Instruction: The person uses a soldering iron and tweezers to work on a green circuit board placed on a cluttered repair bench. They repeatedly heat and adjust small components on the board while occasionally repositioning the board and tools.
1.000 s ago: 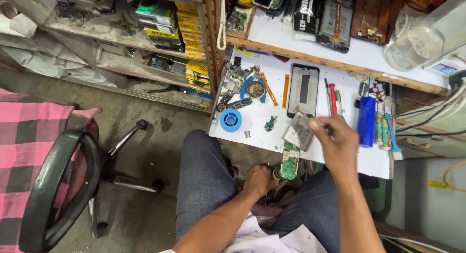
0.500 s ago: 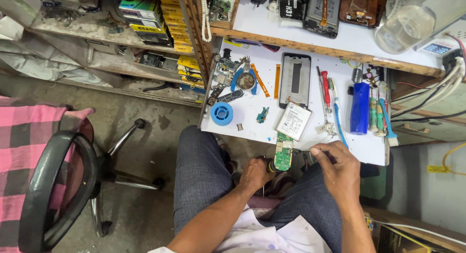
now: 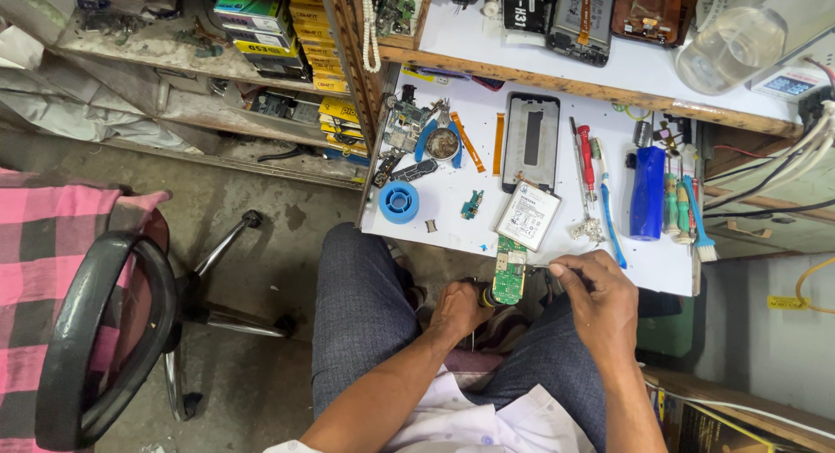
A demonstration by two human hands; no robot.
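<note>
Two hands at lower centre: left hand (image 3: 459, 309) fingers closed holding green circuit board (image 3: 509, 270) upright, long axis vertical; right hand (image 3: 596, 301) pinched shut just right of it, contents unclear.

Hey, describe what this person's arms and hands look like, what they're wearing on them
Both forearms are bare to the elbow region, with no gloves on the left hand or the right hand. No watch, ring or bracelet shows. A white shirt covers the torso at the bottom edge, and grey trousers cover the legs.

Bright, even light; perhaps slight edge distortion
</note>
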